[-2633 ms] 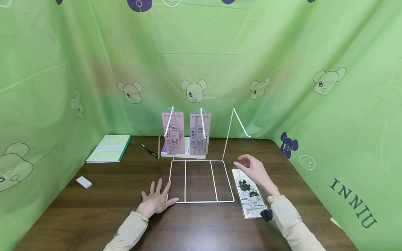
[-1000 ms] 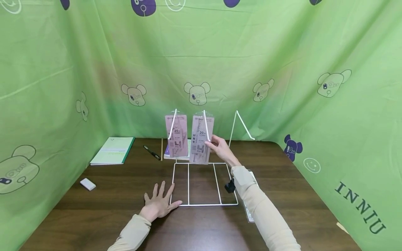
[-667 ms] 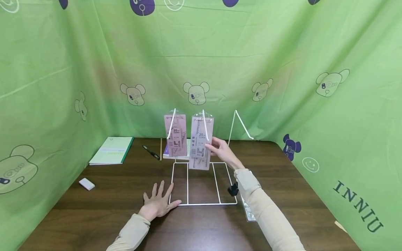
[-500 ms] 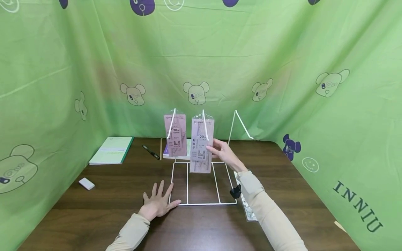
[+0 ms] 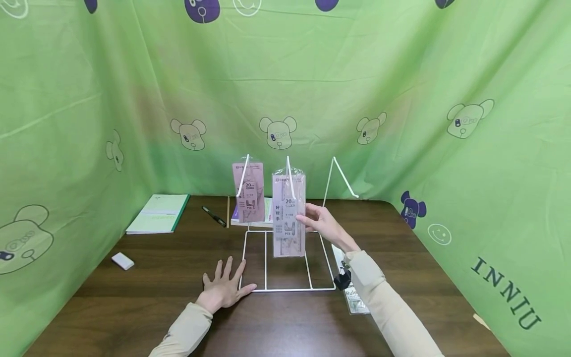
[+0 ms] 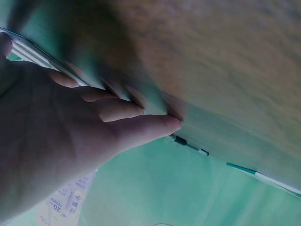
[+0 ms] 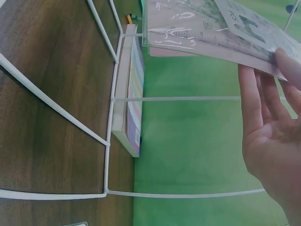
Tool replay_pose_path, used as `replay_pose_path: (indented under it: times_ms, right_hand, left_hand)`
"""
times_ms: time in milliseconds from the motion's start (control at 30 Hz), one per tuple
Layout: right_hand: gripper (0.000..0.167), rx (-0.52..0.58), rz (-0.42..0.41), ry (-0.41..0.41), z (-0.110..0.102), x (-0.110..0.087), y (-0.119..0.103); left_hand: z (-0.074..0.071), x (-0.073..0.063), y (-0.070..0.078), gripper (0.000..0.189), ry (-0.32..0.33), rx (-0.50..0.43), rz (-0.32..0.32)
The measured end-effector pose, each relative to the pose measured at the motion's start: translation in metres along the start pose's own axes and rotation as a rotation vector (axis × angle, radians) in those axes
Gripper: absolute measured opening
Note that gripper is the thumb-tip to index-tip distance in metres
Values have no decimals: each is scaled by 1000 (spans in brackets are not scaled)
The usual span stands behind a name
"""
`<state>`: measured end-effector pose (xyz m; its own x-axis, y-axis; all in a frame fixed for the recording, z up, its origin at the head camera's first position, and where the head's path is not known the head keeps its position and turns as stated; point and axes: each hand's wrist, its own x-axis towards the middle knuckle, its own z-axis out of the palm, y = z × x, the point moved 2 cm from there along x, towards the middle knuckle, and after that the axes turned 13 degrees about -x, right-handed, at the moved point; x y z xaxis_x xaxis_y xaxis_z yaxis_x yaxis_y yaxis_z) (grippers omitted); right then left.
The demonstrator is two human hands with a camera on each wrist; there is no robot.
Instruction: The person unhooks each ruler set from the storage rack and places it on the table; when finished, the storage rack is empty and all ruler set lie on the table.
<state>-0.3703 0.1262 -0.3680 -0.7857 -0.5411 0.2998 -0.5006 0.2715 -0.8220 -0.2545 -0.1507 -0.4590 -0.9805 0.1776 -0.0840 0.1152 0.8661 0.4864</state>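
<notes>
My right hand [image 5: 327, 225] pinches the right edge of a ruler set in a clear packet with a pale pink card [image 5: 287, 223]. This packet hangs at the middle arm of the white wire rack [image 5: 293, 289], its top close under the arm. In the right wrist view, thumb and fingers grip the ruler set [image 7: 211, 35] from both sides. My left hand [image 5: 223, 289] lies flat with spread fingers on the table, its thumb over the rack's front left corner. A second pink ruler set [image 5: 250, 198] hangs on the left arm. The rack's right arm [image 5: 344, 176] bears nothing.
Under my right forearm lies another packet, a "Ruler set" [image 5: 357, 303], mostly covered. A green-edged notebook [image 5: 158, 213], a pen [image 5: 214, 216] and a white eraser [image 5: 122, 261] lie on the left. Behind the rack is a book [image 5: 268, 204]. Green curtains [image 5: 285, 89] enclose the table.
My right hand went from above the packet on the right to the middle ruler set, took hold of it and drew it forward along the arm. The left hand stayed put.
</notes>
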Motion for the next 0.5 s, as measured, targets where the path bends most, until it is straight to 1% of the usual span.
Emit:
replay_pose_path:
  times_ms: [100,167,333,500]
  right_hand:
    - [36,1,-6,-21,1,-7,-12]
    - [36,2,0,-25,1,-11,-14]
    - [36,-19,-2,-26,1,-17,-6]
    - [36,-41,-23,-39,1,-24,-8]
  left_hand:
    - [-1,-1,1,80,0,0,3]
    - [-1,-1,1,80,0,3,3]
    - [-1,-1,1,80,-2,4,2]
    - [-1,-1,1,80,-3,-5,1]
